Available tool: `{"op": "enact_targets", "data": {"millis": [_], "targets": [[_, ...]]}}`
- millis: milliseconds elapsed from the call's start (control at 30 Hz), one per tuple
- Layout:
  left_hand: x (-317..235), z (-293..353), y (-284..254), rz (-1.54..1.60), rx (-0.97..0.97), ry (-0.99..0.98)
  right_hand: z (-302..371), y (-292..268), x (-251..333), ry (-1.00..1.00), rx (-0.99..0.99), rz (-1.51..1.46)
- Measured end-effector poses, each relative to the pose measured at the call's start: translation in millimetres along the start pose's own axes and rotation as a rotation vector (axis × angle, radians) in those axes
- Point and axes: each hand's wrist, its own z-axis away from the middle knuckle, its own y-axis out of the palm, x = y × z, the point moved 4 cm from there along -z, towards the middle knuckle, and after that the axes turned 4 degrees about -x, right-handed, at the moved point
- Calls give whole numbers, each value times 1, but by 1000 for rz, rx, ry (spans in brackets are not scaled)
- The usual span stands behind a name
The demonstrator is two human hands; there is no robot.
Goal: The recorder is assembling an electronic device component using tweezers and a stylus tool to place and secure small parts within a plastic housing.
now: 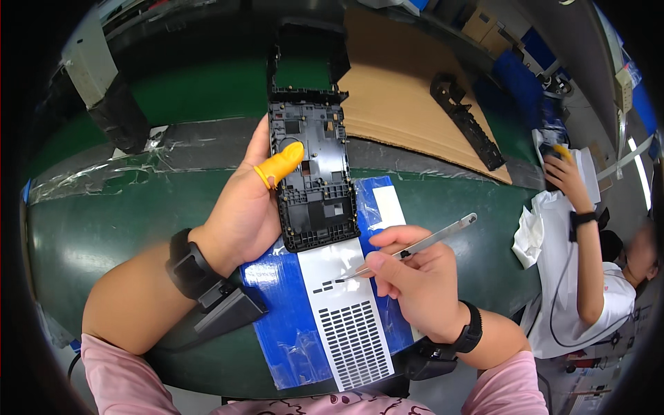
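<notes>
My left hand is closed on a long black plastic housing, its thumb in a yellow finger cot across the ribbed inner face. The housing has an open frame at its far end and several square cut-outs. Pinched in my right hand is a pair of metal tweezers. Their tips reach the upper part of a white sheet covered in rows of small black rectangular pads. One dark pad lies right at the tips; whether they grip it, I cannot tell. Under the sheet is a blue, film-wrapped board.
A brown cardboard sheet lies at the back, with a narrow black plastic part on it. The green table has a taped dark ridge across it. On the right, another person's hand works near crumpled white material.
</notes>
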Motion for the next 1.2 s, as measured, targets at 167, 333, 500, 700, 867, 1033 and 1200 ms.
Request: {"op": "enact_targets", "data": {"millis": [167, 333, 500, 700, 867, 1033, 1200], "targets": [[-4, 6, 6, -69, 36, 10, -10, -5, 33, -76, 39, -68], [-9, 29, 33, 125, 66, -72, -12, 6, 67, -134, 116, -181], [20, 44, 27, 144, -28, -232, -15, -9, 43, -179, 84, -241], [27, 42, 23, 111, -1, -242, -15, 4, 16, -179, 49, -92], [30, 41, 21, 105, -12, -254, -12, 0, 10, -167, 33, -99], [31, 42, 20, 105, -36, -249, -11, 2, 8, -198, 45, -43], [30, 42, 22, 109, -34, -254, -12, 1, 11, -189, 50, -8]]}}
